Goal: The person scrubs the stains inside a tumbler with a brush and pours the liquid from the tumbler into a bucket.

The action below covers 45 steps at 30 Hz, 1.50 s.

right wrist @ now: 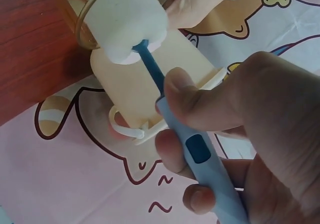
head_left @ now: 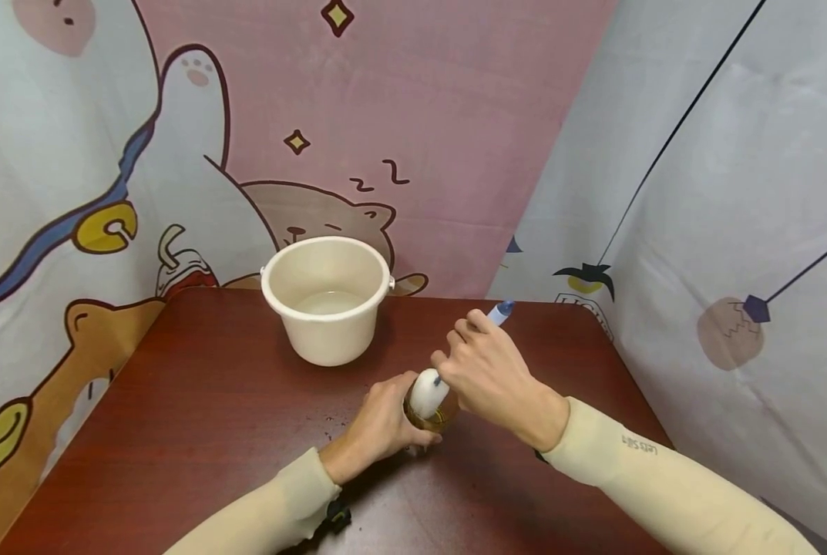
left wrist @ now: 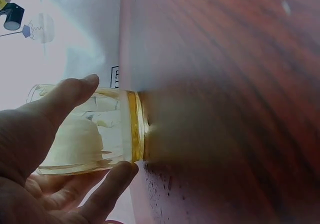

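we could slide along the table (head_left: 177, 401) left of the left hand (head_left: 381, 420). beyond the glass (head_left: 435, 422) and leftward, the bucket (head_left: 330, 339) blocks us; the right hand (head_left: 488, 371) bars the right.

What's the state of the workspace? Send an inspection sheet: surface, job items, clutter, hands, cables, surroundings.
Surface: reddish-brown table; dark specks near the glass, possibly droplets.
Job items: amber-tinted clear glass; white sponge head partly inside it, on a blue handle. Whether the glass touches the table: cannot tell.
Clutter: cream bucket standing at the far side, contents unclear.
Left hand: grips the glass.
Right hand: grips the blue handle.
Cables: nothing seen; dark object by the left cuff, unidentified.
Surroundings: cartoon-printed cloth behind and at both sides.
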### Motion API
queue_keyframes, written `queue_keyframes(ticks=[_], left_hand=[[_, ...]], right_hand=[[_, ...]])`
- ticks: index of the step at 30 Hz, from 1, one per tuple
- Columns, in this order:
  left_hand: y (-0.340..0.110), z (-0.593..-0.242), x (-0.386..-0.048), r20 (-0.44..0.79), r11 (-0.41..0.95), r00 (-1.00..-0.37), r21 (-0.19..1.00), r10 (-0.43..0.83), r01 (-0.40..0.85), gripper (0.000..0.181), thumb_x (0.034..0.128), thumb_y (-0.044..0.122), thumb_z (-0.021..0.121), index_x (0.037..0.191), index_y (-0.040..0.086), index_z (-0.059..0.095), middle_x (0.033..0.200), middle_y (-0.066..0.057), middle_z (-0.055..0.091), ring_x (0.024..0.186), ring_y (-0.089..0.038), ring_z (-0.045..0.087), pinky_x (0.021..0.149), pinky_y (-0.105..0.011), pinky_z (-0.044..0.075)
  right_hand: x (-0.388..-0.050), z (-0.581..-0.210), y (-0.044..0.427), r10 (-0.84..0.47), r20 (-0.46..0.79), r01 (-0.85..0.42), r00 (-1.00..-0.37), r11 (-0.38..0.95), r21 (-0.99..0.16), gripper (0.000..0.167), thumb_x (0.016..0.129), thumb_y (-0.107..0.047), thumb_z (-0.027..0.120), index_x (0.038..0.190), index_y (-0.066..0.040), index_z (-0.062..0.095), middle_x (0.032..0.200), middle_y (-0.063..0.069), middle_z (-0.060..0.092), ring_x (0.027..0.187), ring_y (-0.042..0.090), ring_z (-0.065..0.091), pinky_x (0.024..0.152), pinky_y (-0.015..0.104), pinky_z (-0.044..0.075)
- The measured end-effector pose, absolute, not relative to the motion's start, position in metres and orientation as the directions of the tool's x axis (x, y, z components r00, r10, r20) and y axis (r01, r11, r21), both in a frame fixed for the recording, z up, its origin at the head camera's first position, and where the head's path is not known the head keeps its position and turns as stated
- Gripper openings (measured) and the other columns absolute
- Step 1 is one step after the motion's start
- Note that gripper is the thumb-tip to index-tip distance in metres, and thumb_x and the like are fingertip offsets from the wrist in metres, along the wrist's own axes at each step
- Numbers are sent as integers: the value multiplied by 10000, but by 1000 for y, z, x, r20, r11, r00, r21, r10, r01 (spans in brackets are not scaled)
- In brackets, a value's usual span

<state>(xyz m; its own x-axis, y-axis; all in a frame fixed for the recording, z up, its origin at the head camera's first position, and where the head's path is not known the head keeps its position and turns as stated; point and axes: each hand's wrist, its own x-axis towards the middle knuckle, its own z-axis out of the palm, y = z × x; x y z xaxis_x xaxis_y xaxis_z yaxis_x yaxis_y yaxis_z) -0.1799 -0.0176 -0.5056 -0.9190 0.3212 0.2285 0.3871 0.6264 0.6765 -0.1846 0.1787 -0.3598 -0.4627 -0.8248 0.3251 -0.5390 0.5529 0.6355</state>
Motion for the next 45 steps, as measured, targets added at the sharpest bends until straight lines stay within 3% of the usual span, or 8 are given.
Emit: queue_keyframes(ticks=[18,31,39,45], left_hand=[[-18,-506,-180,252,615,-911,676,325,406,739,663,304,1175,1256,160,759,1102,13,838,994,-149,781,857,-310,655],[-18,-507,-180,265,615,-906,668,329,418,752,657,300,1178,1261,131,763,1117,-21,849,1014,-173,794,856,-319,659],[-19,-507,-180,261,623,-912,668,315,406,766,650,309,1181,1264,132,757,1127,-25,842,1037,-182,796,879,-336,666],[-18,-508,-179,245,616,-915,680,320,397,768,659,310,1177,1272,135,748,1142,-31,827,1042,-181,792,876,-329,664]], right_hand=[[-180,-352,182,-813,249,-519,-526,539,663,362,657,-201,989,643,-234,629,636,10,651,718,237,498,880,389,382],[-170,-351,188,-803,228,-541,-551,551,636,305,649,-236,981,701,-254,681,659,9,681,751,237,540,894,404,385],[-169,-350,191,-806,218,-566,-550,551,613,353,598,-274,1020,747,-247,701,688,-6,677,760,230,543,892,403,387],[-173,-353,198,-805,258,-605,-534,577,549,301,697,-316,1040,796,-258,763,728,-23,725,799,228,606,896,404,420]])
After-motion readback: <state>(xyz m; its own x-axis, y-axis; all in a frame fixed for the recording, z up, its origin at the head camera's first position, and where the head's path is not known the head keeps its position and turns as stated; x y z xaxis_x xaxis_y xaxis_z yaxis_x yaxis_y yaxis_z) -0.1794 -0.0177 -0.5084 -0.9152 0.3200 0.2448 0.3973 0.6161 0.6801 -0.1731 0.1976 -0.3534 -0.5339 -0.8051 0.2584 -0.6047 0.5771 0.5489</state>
